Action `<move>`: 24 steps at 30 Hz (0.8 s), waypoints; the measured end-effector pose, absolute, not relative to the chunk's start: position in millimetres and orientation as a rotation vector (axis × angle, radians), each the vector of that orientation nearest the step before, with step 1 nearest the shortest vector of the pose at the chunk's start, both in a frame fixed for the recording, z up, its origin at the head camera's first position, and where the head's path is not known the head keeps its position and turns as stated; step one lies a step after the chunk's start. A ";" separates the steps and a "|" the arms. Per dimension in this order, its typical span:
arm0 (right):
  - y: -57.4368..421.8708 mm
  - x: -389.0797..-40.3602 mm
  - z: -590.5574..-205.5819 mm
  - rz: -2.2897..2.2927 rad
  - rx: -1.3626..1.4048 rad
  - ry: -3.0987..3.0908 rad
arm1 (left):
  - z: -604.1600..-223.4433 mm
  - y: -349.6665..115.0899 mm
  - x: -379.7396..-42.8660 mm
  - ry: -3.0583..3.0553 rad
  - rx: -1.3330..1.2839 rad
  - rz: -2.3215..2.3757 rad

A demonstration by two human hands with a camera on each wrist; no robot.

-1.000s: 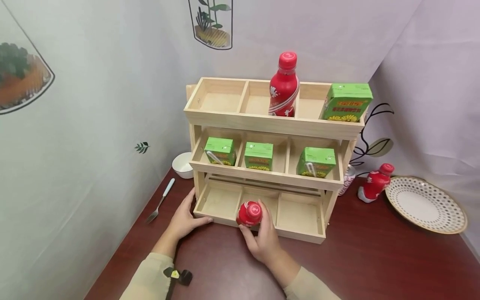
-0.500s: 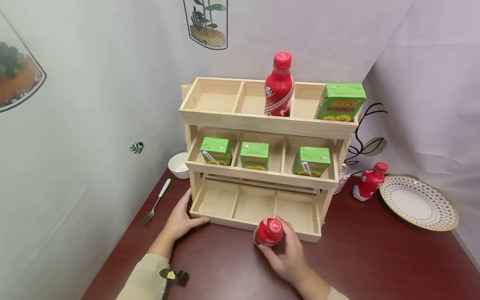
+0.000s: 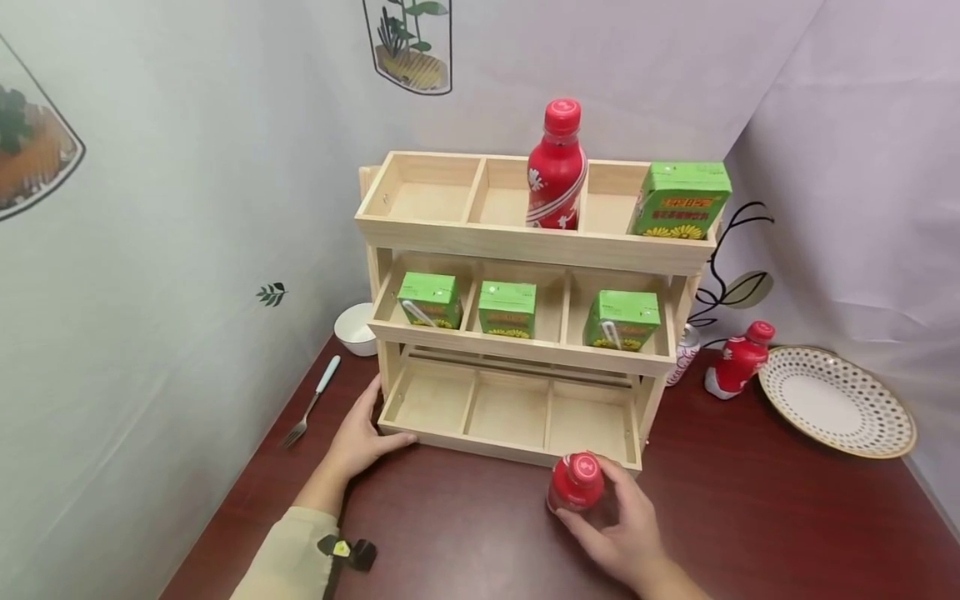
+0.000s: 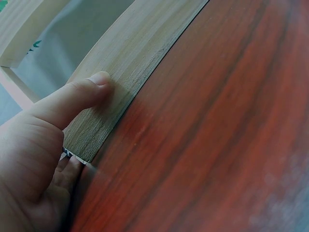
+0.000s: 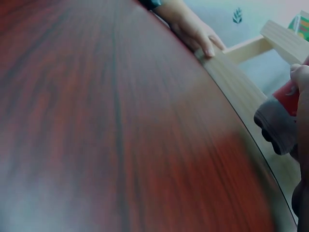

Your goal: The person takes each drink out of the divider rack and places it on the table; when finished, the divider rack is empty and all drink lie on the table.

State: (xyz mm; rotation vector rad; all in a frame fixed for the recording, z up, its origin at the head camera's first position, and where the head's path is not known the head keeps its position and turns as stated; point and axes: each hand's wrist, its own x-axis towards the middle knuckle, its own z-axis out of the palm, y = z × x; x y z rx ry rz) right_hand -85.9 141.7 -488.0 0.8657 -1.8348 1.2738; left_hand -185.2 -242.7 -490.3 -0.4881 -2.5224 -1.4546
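Note:
A three-tier wooden shelf rack (image 3: 465, 237) stands on the dark red table. My left hand (image 3: 358, 437) holds its lower left corner; in the left wrist view the thumb (image 4: 84, 96) lies on the front board (image 4: 140, 48) and the other fingers go round the end. Just in front of the bottom tier's right part, my right hand (image 3: 626, 529) grips a red bottle (image 3: 576, 482), cap upward. The right wrist view shows the bottle's pale base (image 5: 280, 125) raised off the table, near the rack's front board. No goods show in the bottom tier's three compartments.
Green drink cartons (image 3: 507, 308) stand in the middle tier, another carton (image 3: 681, 200) and a red bottle (image 3: 558, 171) in the top one. To the right are a can (image 3: 684, 354), a red bottle (image 3: 738, 362) and a dotted plate (image 3: 832, 400); left, a bowl (image 3: 355, 329) and fork (image 3: 311, 404).
My right hand has carried the red bottle rightward and toward me, from the bottom tier's middle compartment to the front right of the rack. The left hand has stayed at the corner.

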 end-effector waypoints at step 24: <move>212.0 -68.6 -499.7 1.176 0.537 -1.952 | -490.0 -242.0 -185.8 -2.532 -0.471 -1.455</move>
